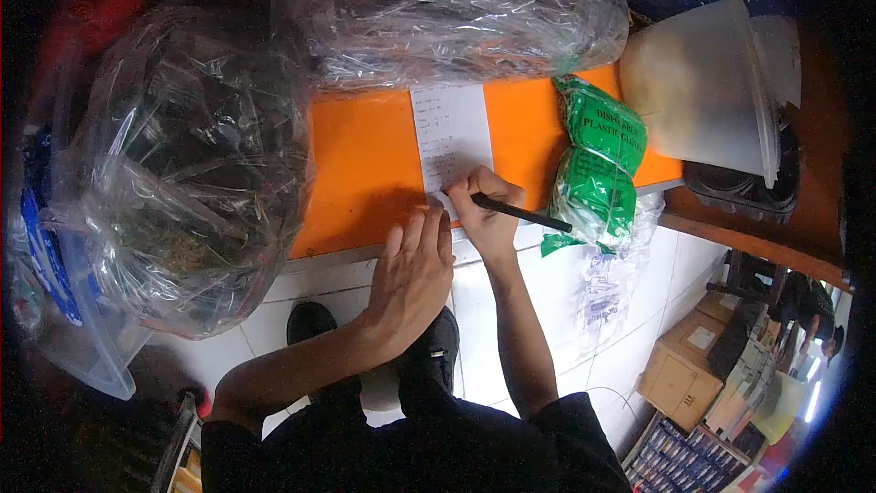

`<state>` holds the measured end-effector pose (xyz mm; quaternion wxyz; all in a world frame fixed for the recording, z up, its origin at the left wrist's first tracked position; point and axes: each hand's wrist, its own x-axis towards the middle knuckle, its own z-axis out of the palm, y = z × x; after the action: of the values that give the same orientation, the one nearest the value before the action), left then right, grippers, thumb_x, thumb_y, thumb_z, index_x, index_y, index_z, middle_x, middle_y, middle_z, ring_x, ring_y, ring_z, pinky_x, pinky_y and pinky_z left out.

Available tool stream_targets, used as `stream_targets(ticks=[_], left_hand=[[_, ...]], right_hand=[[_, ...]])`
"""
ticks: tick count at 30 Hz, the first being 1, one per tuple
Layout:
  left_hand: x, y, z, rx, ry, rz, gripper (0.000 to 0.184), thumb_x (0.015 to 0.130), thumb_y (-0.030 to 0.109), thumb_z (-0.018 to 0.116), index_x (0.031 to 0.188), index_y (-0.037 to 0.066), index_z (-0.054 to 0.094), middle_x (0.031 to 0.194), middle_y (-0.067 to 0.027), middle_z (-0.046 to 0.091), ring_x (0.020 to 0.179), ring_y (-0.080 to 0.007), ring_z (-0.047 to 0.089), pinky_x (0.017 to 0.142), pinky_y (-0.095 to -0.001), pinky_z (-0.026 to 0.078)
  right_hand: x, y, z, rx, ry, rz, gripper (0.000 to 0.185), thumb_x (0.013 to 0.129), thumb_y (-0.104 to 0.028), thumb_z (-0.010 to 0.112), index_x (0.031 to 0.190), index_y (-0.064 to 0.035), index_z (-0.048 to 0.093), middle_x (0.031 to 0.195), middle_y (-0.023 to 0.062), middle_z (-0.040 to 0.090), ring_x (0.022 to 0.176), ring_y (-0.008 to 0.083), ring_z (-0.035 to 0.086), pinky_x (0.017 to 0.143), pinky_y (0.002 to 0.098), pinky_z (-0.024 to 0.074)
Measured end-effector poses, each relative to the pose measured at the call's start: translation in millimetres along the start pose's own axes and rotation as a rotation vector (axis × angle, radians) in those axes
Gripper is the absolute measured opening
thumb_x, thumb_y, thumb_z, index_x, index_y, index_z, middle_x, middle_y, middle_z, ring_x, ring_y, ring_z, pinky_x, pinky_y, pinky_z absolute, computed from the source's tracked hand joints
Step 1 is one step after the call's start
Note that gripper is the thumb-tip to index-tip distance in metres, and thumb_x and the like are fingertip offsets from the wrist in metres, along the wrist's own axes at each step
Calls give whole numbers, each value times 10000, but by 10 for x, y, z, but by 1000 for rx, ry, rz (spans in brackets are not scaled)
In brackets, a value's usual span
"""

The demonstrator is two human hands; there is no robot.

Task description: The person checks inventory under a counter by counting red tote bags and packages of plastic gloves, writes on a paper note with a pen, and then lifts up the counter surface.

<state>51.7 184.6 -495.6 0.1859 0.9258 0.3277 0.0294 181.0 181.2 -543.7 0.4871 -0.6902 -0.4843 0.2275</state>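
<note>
A narrow white sheet of paper (453,123) with handwritten lines lies on the orange tabletop (356,146). My right hand (489,212) is closed around a black pen (525,212), its writing end at the lower part of the paper. My left hand (416,260) lies flat with fingers stretched out, the fingertips at the paper's bottom edge beside the right hand. To the right of the paper sits a green pack of disposable plastic gloves (598,160), tied around its middle.
Large clear plastic bags stand at the left (192,164) and the back (465,18). A translucent tub (698,91) tilts at the right. Beyond the table's front edge are white floor tiles (493,347), a cardboard box (684,365) and a crate (680,456).
</note>
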Motion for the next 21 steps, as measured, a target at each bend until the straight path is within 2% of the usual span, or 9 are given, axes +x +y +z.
stream_targets(ticks=[4, 7, 10, 13, 21], left_hand=[[6, 6, 46, 8, 18, -4, 329, 749, 108, 484, 996, -110, 489, 1090, -193, 433, 924, -224, 411, 724, -316, 327], [-5, 2, 41, 42, -75, -19, 441, 730, 177, 543, 1083, -56, 419, 1091, -143, 403, 1001, -250, 381, 766, -357, 313], [1, 11, 54, 12, -61, -33, 447, 731, 178, 542, 1087, -60, 415, 1097, -144, 399, 1003, -251, 377, 767, -359, 313], [-2, 2, 34, -6, 4, 7, 325, 753, 84, 476, 1012, -111, 483, 1102, -217, 436, 969, -250, 417, 741, -324, 336], [7, 9, 36, 6, -3, -2, 355, 758, 102, 480, 1039, -113, 458, 1080, -199, 442, 952, -231, 415, 726, -309, 338]], right_hand=[[1, -31, -16, 13, 11, 16, 248, 667, -35, 569, 506, -15, 381, 458, 64, 406, 401, 97, 370, 381, 238, 316], [18, -87, -5, 30, 27, 9, 242, 665, -24, 565, 508, -10, 382, 462, 67, 415, 406, 97, 379, 382, 239, 318], [5, -43, 6, 54, 43, 10, 235, 665, -16, 561, 512, -5, 383, 466, 68, 420, 410, 97, 388, 384, 239, 322], [-15, -11, -11, -1, 33, 11, 230, 666, -11, 557, 515, -1, 383, 471, 68, 422, 411, 98, 391, 385, 239, 323], [-6, -55, 5, 29, 68, 8, 237, 659, -8, 557, 506, -11, 376, 448, 53, 392, 403, 82, 361, 379, 230, 311]])
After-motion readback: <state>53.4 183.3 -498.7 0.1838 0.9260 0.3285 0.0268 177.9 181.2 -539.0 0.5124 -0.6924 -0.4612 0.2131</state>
